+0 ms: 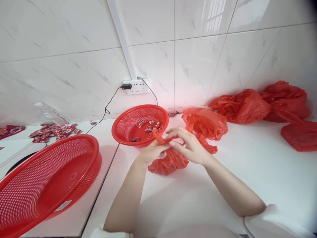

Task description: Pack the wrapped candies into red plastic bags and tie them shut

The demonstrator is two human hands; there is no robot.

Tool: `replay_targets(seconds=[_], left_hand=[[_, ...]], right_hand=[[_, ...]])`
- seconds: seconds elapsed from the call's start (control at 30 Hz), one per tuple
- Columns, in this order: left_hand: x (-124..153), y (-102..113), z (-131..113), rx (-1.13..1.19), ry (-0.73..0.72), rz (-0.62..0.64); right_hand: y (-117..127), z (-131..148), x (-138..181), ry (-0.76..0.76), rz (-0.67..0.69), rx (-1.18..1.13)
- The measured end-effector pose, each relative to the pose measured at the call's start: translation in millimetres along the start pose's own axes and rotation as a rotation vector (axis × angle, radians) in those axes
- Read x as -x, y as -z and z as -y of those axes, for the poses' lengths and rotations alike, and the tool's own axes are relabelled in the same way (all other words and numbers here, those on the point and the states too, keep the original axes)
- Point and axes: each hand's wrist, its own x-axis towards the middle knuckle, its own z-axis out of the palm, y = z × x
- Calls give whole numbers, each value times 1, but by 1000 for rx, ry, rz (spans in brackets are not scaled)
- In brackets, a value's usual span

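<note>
In the middle of the white table, my left hand (151,153) is closed round the gathered neck of a red plastic bag (169,162). My right hand (189,145) pinches the twisted top of the same bag, its fingers meeting the left hand. The bag's crumpled body hangs below both hands, at or just above the tabletop; its contents cannot be made out. Right behind the hands stands a round red plastic basket (116,132) with several small wrapped packets (149,128) inside. Another crumpled red bag (208,120) lies just beyond my right hand.
A larger red basket (71,178) stands at the left. Behind it are a pile of small red packets (53,132) and a clear plastic bottle (51,114). More red bags (244,104) lie along the wall at right. A cable (107,109) runs from the power strip (137,87).
</note>
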Motion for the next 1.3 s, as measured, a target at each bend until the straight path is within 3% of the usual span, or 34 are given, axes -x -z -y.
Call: replay_targets(seconds=[0.13, 0.27, 0.33, 0.43, 0.53, 0.6, 0.67, 0.73, 0.83, 0.87, 0.97, 1.1, 1.2, 1.3], left_hand=[[-3, 3, 0, 134, 66, -27], [-7, 11, 2, 262, 127, 40], [-11, 16, 4, 390, 169, 90], [-16, 22, 6, 520, 169, 92], [-17, 25, 6, 562, 131, 68], [-16, 24, 6, 512, 92, 79], [-13, 21, 5, 347, 51, 89], [-10, 15, 4, 59, -10, 36], [-3, 5, 2, -500, -206, -168], [-2, 3, 1, -667, -281, -224], [1, -2, -1, -926, -493, -290], [-2, -3, -3, -721, -728, -310], [-5, -2, -2, -480, -742, -274], [-8, -1, 0, -292, -701, -192]], right_hand=[[5, -17, -5, -252, -108, -288], [11, -22, -9, -243, -315, -383], [14, -17, -7, -220, -314, -430], [19, -5, 1, -179, -90, -498], [27, 7, 9, -156, 281, -453], [31, 10, 10, -158, 507, -388], [30, 7, 9, -194, 617, -340], [23, -3, 5, -251, 474, -254], [3, -27, -1, -270, 31, -137], [-4, -35, -3, -259, -47, -153], [-17, -52, -6, -281, 18, -300], [-16, -56, -7, -361, 90, -405], [-9, -53, -9, -327, 106, -477], [-3, -50, -12, -306, 39, -499]])
